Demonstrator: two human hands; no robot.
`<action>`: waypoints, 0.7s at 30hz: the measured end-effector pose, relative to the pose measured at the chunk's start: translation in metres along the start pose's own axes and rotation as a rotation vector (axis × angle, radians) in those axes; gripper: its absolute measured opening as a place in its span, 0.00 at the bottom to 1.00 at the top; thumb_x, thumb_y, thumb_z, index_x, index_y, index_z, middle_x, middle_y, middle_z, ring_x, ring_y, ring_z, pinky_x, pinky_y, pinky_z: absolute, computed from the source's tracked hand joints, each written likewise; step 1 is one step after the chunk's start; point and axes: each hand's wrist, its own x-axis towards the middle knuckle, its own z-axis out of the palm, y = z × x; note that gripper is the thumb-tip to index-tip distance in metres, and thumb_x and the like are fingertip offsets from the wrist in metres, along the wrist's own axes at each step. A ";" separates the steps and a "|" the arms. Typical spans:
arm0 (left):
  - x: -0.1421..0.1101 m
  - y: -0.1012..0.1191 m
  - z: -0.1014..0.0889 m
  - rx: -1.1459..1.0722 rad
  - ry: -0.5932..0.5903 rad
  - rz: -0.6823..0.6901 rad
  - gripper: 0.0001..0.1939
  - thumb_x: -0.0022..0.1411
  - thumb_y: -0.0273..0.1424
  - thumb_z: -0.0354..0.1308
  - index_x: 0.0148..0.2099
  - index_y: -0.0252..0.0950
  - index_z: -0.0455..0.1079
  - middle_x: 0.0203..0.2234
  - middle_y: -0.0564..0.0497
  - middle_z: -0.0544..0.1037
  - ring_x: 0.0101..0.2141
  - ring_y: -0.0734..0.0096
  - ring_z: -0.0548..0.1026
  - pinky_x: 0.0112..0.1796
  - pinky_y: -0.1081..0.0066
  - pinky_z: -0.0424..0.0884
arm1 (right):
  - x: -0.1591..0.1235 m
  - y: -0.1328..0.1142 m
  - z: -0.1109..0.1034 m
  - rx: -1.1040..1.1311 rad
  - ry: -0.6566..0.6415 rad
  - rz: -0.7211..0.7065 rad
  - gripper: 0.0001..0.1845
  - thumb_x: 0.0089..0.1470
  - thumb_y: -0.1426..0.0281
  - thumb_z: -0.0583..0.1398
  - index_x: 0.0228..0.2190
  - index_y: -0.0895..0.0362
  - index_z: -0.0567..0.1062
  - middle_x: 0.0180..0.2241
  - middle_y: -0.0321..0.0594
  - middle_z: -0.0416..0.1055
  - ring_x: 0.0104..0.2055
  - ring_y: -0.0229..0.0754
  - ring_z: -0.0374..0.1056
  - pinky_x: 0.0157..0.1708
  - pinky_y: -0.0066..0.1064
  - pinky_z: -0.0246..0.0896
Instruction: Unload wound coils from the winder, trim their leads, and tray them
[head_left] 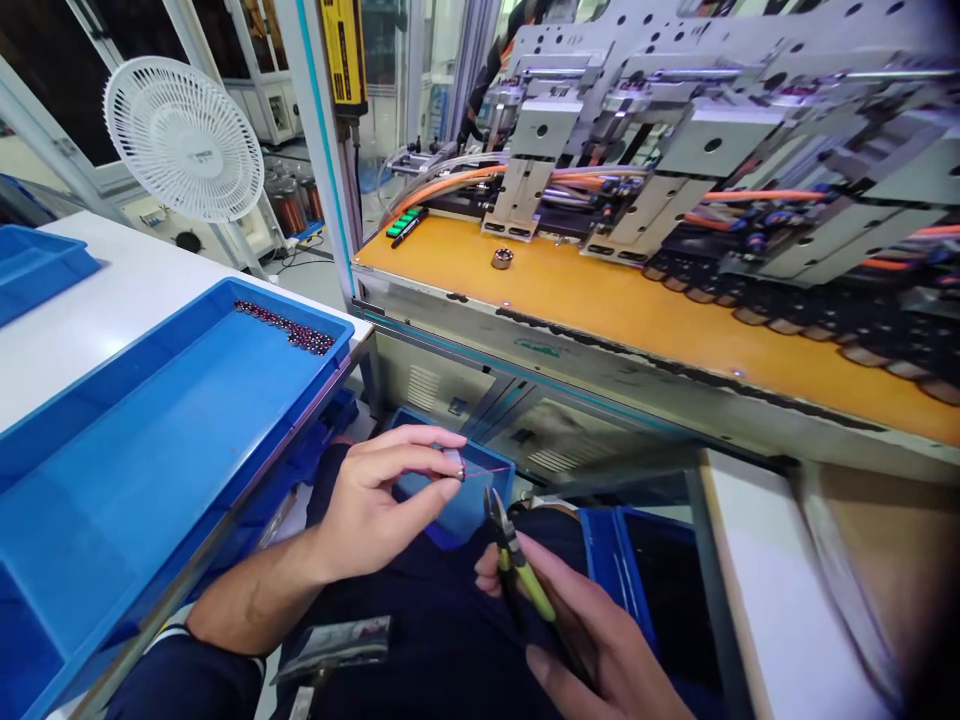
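Overhead, machine grippers hang above the orange-yellow bench top (600,300); white fan (184,140) beyond the white table (142,270) with its blue tray (172,400). Left hand (375,500) pinches small wire-tailed coil (456,463) above lap, right hand (600,620) grips cutting pliers (517,560).

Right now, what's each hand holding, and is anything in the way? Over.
Left hand: small part, thin wire sticking out. Right hand: pliers, tips near the wire. Blue bin beyond; nothing seen between pliers and wire.
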 end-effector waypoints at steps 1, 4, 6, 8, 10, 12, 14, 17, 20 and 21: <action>-0.001 0.000 0.000 0.002 -0.002 0.003 0.12 0.55 0.17 0.63 0.41 0.34 0.77 0.43 0.43 0.80 0.43 0.67 0.79 0.43 0.69 0.75 | 0.002 -0.001 0.000 0.005 -0.009 0.006 0.35 0.60 0.75 0.54 0.64 0.42 0.53 0.59 0.45 0.62 0.60 0.47 0.63 0.62 0.46 0.54; -0.004 0.001 -0.001 0.000 -0.001 0.005 0.12 0.55 0.17 0.63 0.41 0.33 0.77 0.43 0.42 0.80 0.43 0.66 0.79 0.44 0.68 0.75 | 0.008 -0.001 0.000 -0.016 -0.022 0.001 0.36 0.59 0.75 0.55 0.64 0.43 0.53 0.59 0.45 0.62 0.60 0.49 0.62 0.63 0.50 0.50; -0.005 0.001 -0.002 -0.003 -0.001 0.000 0.12 0.55 0.17 0.63 0.41 0.33 0.77 0.43 0.42 0.80 0.43 0.65 0.79 0.44 0.67 0.76 | 0.013 -0.002 0.001 -0.033 -0.025 -0.030 0.36 0.58 0.76 0.55 0.64 0.42 0.54 0.57 0.45 0.64 0.59 0.49 0.64 0.63 0.50 0.50; -0.006 0.002 -0.003 -0.004 0.000 -0.004 0.12 0.55 0.17 0.63 0.41 0.33 0.77 0.44 0.42 0.80 0.43 0.65 0.79 0.44 0.67 0.76 | 0.018 -0.005 0.002 -0.018 -0.014 -0.077 0.36 0.58 0.76 0.55 0.64 0.41 0.54 0.55 0.44 0.66 0.56 0.47 0.66 0.61 0.48 0.55; -0.007 0.002 -0.003 -0.003 0.000 -0.006 0.12 0.55 0.17 0.63 0.42 0.34 0.77 0.44 0.42 0.80 0.43 0.65 0.79 0.44 0.67 0.76 | 0.022 -0.010 0.004 0.021 -0.003 -0.128 0.36 0.57 0.77 0.54 0.63 0.40 0.55 0.52 0.43 0.68 0.53 0.44 0.69 0.57 0.42 0.61; -0.007 0.002 -0.004 -0.003 -0.003 -0.007 0.12 0.55 0.17 0.63 0.42 0.34 0.77 0.44 0.42 0.80 0.43 0.65 0.79 0.44 0.67 0.76 | 0.023 -0.013 0.005 0.050 0.007 -0.162 0.37 0.56 0.80 0.54 0.62 0.38 0.56 0.50 0.41 0.69 0.49 0.41 0.71 0.54 0.38 0.65; -0.007 0.002 -0.004 -0.004 -0.006 -0.006 0.12 0.55 0.17 0.63 0.41 0.33 0.78 0.44 0.42 0.80 0.43 0.66 0.79 0.44 0.67 0.76 | 0.022 -0.014 0.006 0.053 0.013 -0.172 0.38 0.55 0.81 0.53 0.62 0.39 0.57 0.48 0.41 0.69 0.46 0.40 0.72 0.51 0.34 0.68; -0.006 0.002 -0.002 -0.013 -0.009 -0.004 0.11 0.55 0.17 0.63 0.41 0.33 0.78 0.43 0.42 0.80 0.42 0.66 0.79 0.44 0.67 0.76 | 0.021 -0.012 0.009 0.050 0.037 -0.183 0.37 0.56 0.82 0.53 0.62 0.40 0.58 0.45 0.39 0.69 0.40 0.36 0.71 0.44 0.28 0.70; -0.006 0.001 -0.001 -0.023 -0.015 -0.009 0.12 0.55 0.17 0.63 0.41 0.33 0.77 0.43 0.42 0.80 0.42 0.66 0.79 0.44 0.67 0.76 | 0.023 -0.009 0.013 0.025 0.064 -0.205 0.38 0.55 0.83 0.52 0.61 0.39 0.59 0.40 0.37 0.70 0.34 0.33 0.69 0.38 0.23 0.69; -0.006 0.001 -0.001 -0.025 -0.017 -0.013 0.12 0.55 0.18 0.63 0.41 0.33 0.77 0.43 0.42 0.80 0.42 0.65 0.79 0.44 0.67 0.76 | 0.024 -0.009 0.014 0.014 0.077 -0.199 0.38 0.55 0.83 0.52 0.61 0.39 0.59 0.39 0.36 0.70 0.33 0.32 0.68 0.37 0.22 0.69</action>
